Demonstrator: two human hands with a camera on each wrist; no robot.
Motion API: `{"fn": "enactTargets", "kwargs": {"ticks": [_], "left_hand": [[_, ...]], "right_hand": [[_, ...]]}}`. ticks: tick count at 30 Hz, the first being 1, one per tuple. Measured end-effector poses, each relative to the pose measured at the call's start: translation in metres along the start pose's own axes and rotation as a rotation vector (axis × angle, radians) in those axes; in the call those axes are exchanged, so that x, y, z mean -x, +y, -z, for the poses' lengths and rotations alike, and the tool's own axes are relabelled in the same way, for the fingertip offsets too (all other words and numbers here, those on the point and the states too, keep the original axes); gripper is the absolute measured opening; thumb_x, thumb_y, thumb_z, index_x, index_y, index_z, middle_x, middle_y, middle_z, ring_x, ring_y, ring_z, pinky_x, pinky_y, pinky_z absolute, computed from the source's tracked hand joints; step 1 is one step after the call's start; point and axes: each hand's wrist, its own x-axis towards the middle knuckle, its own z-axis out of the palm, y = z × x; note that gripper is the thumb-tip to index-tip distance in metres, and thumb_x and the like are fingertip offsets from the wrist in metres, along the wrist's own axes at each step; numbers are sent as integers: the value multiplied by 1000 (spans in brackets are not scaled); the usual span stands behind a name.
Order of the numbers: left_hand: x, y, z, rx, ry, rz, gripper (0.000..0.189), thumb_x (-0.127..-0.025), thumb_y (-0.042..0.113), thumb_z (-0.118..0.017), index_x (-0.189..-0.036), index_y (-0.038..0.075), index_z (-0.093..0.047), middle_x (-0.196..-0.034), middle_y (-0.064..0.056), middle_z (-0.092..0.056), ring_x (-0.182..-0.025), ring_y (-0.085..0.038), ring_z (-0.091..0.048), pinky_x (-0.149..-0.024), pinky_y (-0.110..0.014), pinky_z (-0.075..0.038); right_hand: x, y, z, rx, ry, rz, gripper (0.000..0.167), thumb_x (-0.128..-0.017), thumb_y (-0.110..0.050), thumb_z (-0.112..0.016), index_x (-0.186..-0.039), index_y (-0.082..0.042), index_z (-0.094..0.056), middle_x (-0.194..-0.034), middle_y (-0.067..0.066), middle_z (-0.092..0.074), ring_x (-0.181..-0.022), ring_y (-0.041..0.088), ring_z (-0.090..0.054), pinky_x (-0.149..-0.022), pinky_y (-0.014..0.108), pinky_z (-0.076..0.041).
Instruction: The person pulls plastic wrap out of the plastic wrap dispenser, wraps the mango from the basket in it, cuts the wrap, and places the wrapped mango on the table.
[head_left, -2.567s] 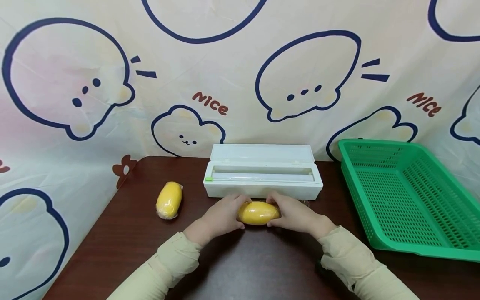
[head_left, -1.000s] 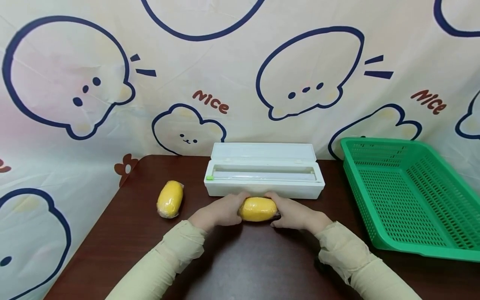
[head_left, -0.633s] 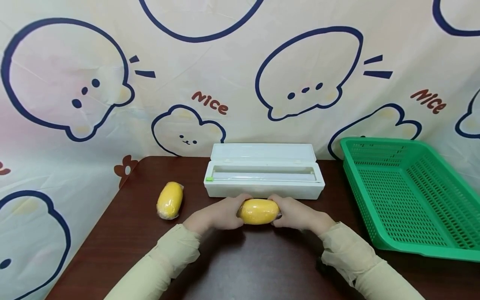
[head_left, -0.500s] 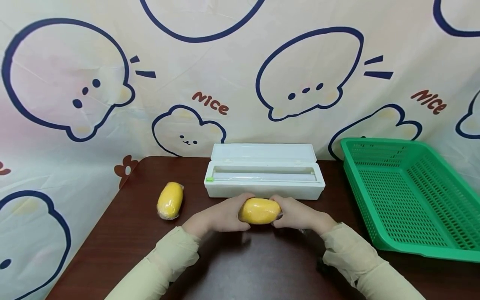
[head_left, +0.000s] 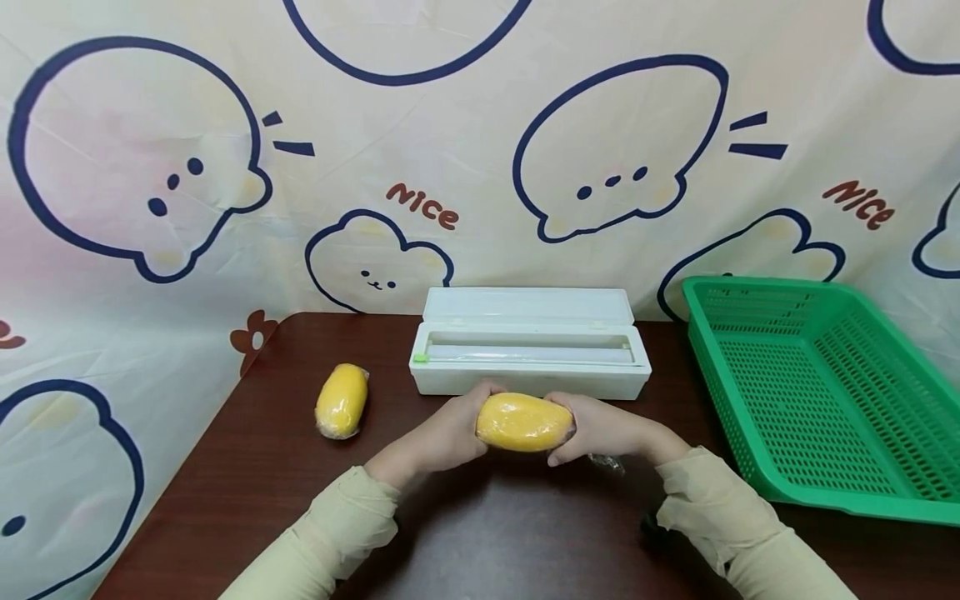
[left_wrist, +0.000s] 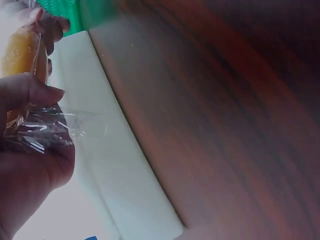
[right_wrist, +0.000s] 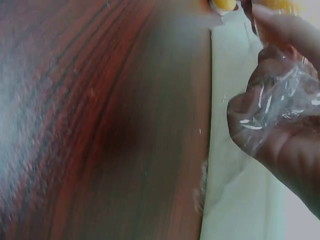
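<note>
A yellow oval fruit, mango-like (head_left: 523,422), is wrapped in clear cling film and held level between both hands above the table. My left hand (head_left: 450,429) grips its left end, thumb and fingers curled round it. My right hand (head_left: 600,427) grips the right end in the same way. Loose, crumpled cling film (left_wrist: 42,130) lies in the left palm; more film (right_wrist: 280,102) bunches in the right palm. Left of the hands, a second wrapped yellow fruit (head_left: 342,402) lies on the table. Just behind stands a white cling film dispenser (head_left: 529,382), lid raised, its roll showing.
On the right stands a green plastic basket (head_left: 772,493) with slotted walls. A small clear scrap of film (head_left: 607,463) shows below the right hand. The dark brown table (head_left: 510,533) meets a printed cloth (head_left: 480,125) at the back and left.
Both hands keep their hold on the fruit. It has come up closer to the camera, looking larger and slightly tilted. The right hand has shifted a little rightward, and a film scrap now shows beneath it.
</note>
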Motion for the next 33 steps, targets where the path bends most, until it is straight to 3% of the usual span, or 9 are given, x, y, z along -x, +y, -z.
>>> {"fn": "enactTargets", "kwargs": {"ticks": [5,11,14,20,22,26,28,33], "left_hand": [[3,1,0,54,-41,2,60,-73,-18,-65,-130,-1,-52,-113,-8,-64,-95,-17,-56,-86,-35,-47],[4,2,2,122,-92,-20,58,-74,-18,-64,-129,-2,-51,-116,-7,-62,-98,-17,-54,-90,-34,-45],[4,2,3,144,-88,-25,59,-73,-17,-64,-129,-2,-52,-117,-7,-62,-99,-17,-54,-91,-34,-46],[5,2,3,184,-56,-17,59,-71,-16,-65,-128,-4,-53,-115,-8,-63,-100,-17,-54,-91,-35,-45],[5,1,2,181,-43,-9,61,-69,-16,-65,-128,-4,-53,-114,-8,-63,-99,-17,-54,-91,-35,-45],[3,3,-1,146,6,23,63,-67,-17,-64,-128,-4,-53,-112,-9,-63,-96,-18,-55,-89,-37,-45],[2,5,-1,108,40,37,62,-67,-17,-64,-126,-5,-53,-111,-10,-63,-94,-19,-56,-87,-37,-46],[1,8,0,45,117,121,62,-68,-18,-66,-127,-7,-53,-114,-13,-64,-95,-23,-58,-86,-41,-48]], "right_hand": [[2,1,1,-8,-24,-5,62,-75,-8,-90,-125,-3,-54,-108,5,-64,-98,22,-59,-90,36,-49],[3,0,-2,40,-14,45,61,-73,-8,-93,-122,-8,-56,-103,1,-66,-90,19,-65,-86,35,-53],[3,-1,-4,130,75,119,55,-71,-12,-94,-116,-11,-62,-101,-4,-68,-88,15,-64,-83,33,-54],[2,2,-10,491,383,358,51,-61,-29,-100,-101,-15,-72,-95,-11,-66,-87,7,-58,-77,30,-53],[2,2,-12,618,462,372,55,-58,-34,-101,-101,-14,-72,-94,-10,-63,-86,9,-56,-76,30,-53],[4,-3,-15,821,571,228,71,-57,-44,-99,-111,-8,-70,-100,0,-66,-88,17,-64,-75,35,-57],[5,-6,-16,853,591,124,80,-57,-47,-99,-119,-7,-67,-105,4,-69,-92,22,-68,-75,38,-58],[8,-9,-15,677,615,-45,84,-65,-34,-98,-132,-5,-58,-96,4,-67,-81,19,-64,-67,35,-55]]}}
